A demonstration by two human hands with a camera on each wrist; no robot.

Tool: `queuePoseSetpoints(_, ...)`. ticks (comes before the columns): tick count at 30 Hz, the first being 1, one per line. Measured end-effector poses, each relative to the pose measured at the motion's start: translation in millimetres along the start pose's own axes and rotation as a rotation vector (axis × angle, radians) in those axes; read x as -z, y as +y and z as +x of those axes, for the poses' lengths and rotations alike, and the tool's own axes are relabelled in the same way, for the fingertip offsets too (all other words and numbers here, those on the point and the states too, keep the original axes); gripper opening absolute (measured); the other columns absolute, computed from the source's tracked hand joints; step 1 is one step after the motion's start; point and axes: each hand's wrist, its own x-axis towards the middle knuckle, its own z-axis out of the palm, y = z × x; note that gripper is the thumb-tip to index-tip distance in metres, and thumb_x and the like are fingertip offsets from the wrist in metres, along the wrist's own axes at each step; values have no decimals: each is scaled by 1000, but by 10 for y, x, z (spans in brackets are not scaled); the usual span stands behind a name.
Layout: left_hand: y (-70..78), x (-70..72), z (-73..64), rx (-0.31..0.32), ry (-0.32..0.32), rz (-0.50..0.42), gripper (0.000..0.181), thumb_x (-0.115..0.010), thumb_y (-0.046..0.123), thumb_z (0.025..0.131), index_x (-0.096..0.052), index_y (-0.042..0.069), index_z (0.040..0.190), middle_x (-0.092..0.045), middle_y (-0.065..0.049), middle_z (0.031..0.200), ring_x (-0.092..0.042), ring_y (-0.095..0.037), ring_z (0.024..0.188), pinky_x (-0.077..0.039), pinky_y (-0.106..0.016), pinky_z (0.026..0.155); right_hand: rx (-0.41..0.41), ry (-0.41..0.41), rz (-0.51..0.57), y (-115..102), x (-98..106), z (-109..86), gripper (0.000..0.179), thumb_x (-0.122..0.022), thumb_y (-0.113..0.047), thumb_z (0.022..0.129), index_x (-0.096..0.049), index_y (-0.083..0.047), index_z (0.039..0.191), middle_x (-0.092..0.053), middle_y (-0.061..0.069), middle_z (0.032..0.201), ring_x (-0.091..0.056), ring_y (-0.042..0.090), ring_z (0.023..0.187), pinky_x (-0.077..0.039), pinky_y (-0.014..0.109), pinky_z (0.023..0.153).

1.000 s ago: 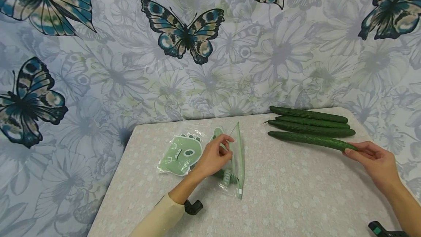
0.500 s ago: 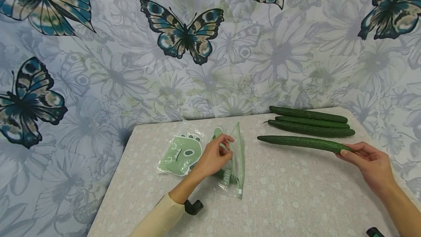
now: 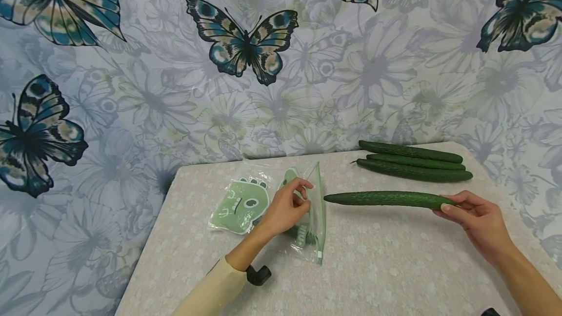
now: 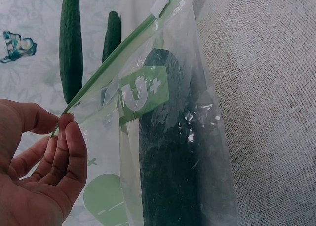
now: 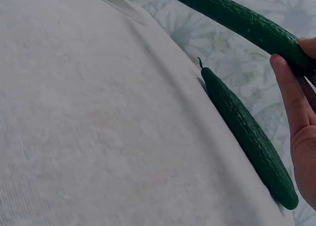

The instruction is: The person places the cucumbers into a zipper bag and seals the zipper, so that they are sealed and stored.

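Note:
My right hand (image 3: 476, 223) pinches one end of a long dark-green cucumber (image 3: 386, 199). The cucumber's far tip points left, right by the green zip edge of a clear slider bag (image 3: 319, 213). With thumb and fingertips my left hand (image 4: 47, 162) pinches that bag's green edge, beside its open mouth. Inside the bag lies another cucumber (image 4: 170, 152), partly behind a green "U+" print. A white slider (image 4: 159, 6) sits near one end of the zip. In the right wrist view my right fingers (image 5: 291, 97) support the held cucumber from below.
Several more cucumbers (image 3: 414, 173) lie side by side at the table's back right. The bag's left part carries a green cartoon-monster print (image 3: 243, 208). A light patterned cloth covers the table (image 3: 373, 267), and a butterfly-print wall covering (image 3: 281, 111) stands behind it.
My right hand has moved left and toward me, carrying the cucumber away from the others to the bag's edge. My left hand has stayed in place on the bag.

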Motion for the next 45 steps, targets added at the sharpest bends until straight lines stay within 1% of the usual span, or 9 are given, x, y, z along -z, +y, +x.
queuePoseSetpoints(4,6,-3,2,-4,-1,0,36,-68,9,96,-66,23,129,-63,-2,104,-71,-7,76,-55,-24,66,-40,-2,-45,71,-56,4,46,-40,32,97,-70,7,121,-82,11,116,-82,22,105,-64,37,91)
queuePoseSetpoints(11,26,10,-8,-6,-16,-10,37,-68,9,97,-65,13,134,-63,-3,106,-71,-8,78,-55,-25,68,-109,26,-121,236,-171,45,42,-48,28,98,-73,1,118,-82,5,115,-82,17,103,-65,35,89)
queuePoseSetpoints(16,42,18,-15,-9,-24,-17,36,-67,10,98,-64,13,133,-62,-4,106,-72,-8,78,-55,-25,67,-144,65,-201,357,-280,79,34,-55,24,98,-73,0,114,-82,2,112,-82,15,99,-65,35,87)
queuePoseSetpoints(19,60,26,-22,-10,-28,-26,36,-67,9,98,-64,14,133,-62,-3,107,-72,-8,78,-54,-25,67,-159,80,-227,415,-357,101,31,-58,22,98,-74,-1,112,-83,1,110,-83,16,97,-65,35,86)
queuePoseSetpoints(23,84,31,-33,-6,-28,-25,36,-67,9,98,-64,15,133,-62,-3,107,-72,-8,77,-54,-25,67,-175,78,-232,470,-457,130,30,-60,20,98,-74,-3,110,-83,0,109,-83,15,95,-66,34,86)
queuePoseSetpoints(28,114,28,-31,-8,-25,-24,37,-67,9,98,-64,13,135,-62,-3,107,-72,-8,79,-54,-25,66,-186,84,-272,526,-565,163,26,-63,17,98,-74,-3,110,-83,-4,111,-83,12,95,-65,30,85)
queuePoseSetpoints(34,124,14,-16,-12,-17,-39,39,-67,9,98,-64,10,136,-62,-3,107,-72,-8,77,-55,-25,67,-217,88,-258,615,-701,195,21,-66,15,97,-73,-2,108,-82,-5,111,-83,12,96,-65,31,86)
queuePoseSetpoints(40,127,-15,-11,-12,-8,-25,37,-68,8,97,-65,16,134,-63,-3,107,-71,-5,77,-55,-24,68,-249,92,-283,710,-849,226,11,-69,10,98,-71,3,106,-83,-6,110,-83,12,95,-66,30,86)
queuePoseSetpoints(45,135,3,-2,-17,-7,-23,37,-67,8,98,-65,15,134,-63,-3,106,-71,-5,77,-55,-24,68,-287,103,-301,815,-990,290,8,-73,5,97,-69,2,104,-82,-6,108,-83,12,94,-66,29,85)
